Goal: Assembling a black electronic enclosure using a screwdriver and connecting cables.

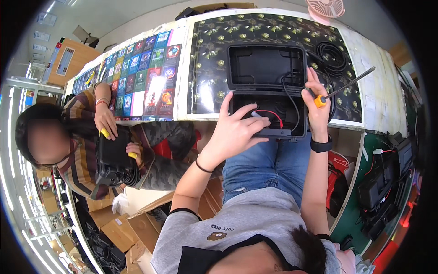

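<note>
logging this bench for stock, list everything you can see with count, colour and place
table: 1, white-topped, ahead
hinged case: 1, black, open at the table's near edge
red wire: 1, red, inside the hinged case
screwdriver: 1, orange-and-black handle, right of the hinged case
coiled cable: 1, black, on the table's right
desk fan: 1, pink, far edge
co-worker: 1, striped top, left
co-worker's case: 1, black, in their hands
cardboard boxes: several, brown, lower left
other cases: several, black, far right
wristband: 1, black, right wrist
left fingers: 1 set, bare, at the hinged case's lower half
right fingers: 1 set, bare, holding the screwdriver
</note>
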A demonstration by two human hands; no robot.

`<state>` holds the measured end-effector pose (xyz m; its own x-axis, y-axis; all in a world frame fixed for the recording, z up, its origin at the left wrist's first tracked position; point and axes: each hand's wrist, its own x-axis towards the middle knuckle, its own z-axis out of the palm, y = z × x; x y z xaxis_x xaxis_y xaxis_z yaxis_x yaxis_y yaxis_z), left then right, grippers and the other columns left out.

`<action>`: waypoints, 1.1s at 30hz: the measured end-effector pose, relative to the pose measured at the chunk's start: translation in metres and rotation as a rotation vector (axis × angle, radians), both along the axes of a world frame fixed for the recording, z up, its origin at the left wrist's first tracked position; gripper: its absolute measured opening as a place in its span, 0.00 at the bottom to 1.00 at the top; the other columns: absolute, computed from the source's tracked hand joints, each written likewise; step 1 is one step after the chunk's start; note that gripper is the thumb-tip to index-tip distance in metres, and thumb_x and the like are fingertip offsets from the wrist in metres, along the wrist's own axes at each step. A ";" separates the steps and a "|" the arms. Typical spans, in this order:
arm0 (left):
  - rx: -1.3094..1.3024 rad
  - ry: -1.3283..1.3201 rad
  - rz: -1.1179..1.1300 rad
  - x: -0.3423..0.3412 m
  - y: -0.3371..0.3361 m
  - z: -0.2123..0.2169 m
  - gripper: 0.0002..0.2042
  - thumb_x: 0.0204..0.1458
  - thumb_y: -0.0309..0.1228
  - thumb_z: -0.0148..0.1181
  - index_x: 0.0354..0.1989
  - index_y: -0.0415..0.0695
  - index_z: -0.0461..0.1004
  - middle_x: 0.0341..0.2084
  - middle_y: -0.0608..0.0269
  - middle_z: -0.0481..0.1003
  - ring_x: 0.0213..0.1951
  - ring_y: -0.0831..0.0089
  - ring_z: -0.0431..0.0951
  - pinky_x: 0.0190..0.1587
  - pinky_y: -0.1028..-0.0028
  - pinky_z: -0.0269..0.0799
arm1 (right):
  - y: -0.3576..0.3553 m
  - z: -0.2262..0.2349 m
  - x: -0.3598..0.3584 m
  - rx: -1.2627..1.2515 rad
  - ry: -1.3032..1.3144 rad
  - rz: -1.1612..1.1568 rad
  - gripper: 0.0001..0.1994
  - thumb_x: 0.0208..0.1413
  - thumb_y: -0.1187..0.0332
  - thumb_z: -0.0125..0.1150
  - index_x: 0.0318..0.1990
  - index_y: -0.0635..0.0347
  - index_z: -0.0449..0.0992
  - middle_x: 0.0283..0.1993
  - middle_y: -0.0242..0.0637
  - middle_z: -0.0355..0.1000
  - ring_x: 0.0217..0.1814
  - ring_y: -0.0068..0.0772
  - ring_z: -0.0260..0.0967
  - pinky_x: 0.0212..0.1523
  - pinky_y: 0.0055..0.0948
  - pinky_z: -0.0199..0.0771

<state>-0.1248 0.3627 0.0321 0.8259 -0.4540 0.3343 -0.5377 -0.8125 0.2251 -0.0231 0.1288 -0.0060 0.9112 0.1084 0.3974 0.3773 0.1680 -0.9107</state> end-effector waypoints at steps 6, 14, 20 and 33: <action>-0.012 -0.009 0.002 0.001 -0.001 -0.003 0.17 0.45 0.47 0.67 0.42 0.56 0.80 0.36 0.77 0.81 0.51 0.74 0.75 0.69 0.38 0.38 | -0.004 -0.003 0.006 -0.045 -0.092 0.020 0.14 0.56 0.82 0.59 0.49 0.61 0.76 0.72 0.56 0.53 0.79 0.42 0.42 0.71 0.37 0.50; 0.033 0.051 -0.018 0.019 0.005 0.012 0.17 0.47 0.46 0.66 0.45 0.56 0.79 0.36 0.76 0.81 0.50 0.76 0.76 0.70 0.42 0.40 | 0.006 0.027 0.015 -0.076 -0.039 -0.110 0.28 0.59 0.77 0.61 0.67 0.64 0.62 0.67 0.43 0.65 0.70 0.33 0.61 0.68 0.29 0.58; 0.130 -0.145 0.011 0.004 -0.022 0.010 0.27 0.49 0.34 0.60 0.61 0.47 0.69 0.58 0.64 0.72 0.59 0.67 0.71 0.67 0.58 0.57 | -0.002 0.022 0.018 -0.187 -0.042 -0.156 0.27 0.58 0.80 0.59 0.66 0.64 0.64 0.67 0.41 0.66 0.70 0.33 0.61 0.68 0.29 0.58; 0.008 -0.258 -0.003 0.010 -0.058 -0.007 0.26 0.38 0.31 0.64 0.52 0.58 0.76 0.53 0.80 0.74 0.36 0.79 0.75 0.40 0.78 0.71 | 0.005 0.055 0.003 -0.186 0.022 -0.185 0.22 0.61 0.74 0.60 0.63 0.62 0.69 0.61 0.39 0.71 0.64 0.31 0.68 0.64 0.26 0.64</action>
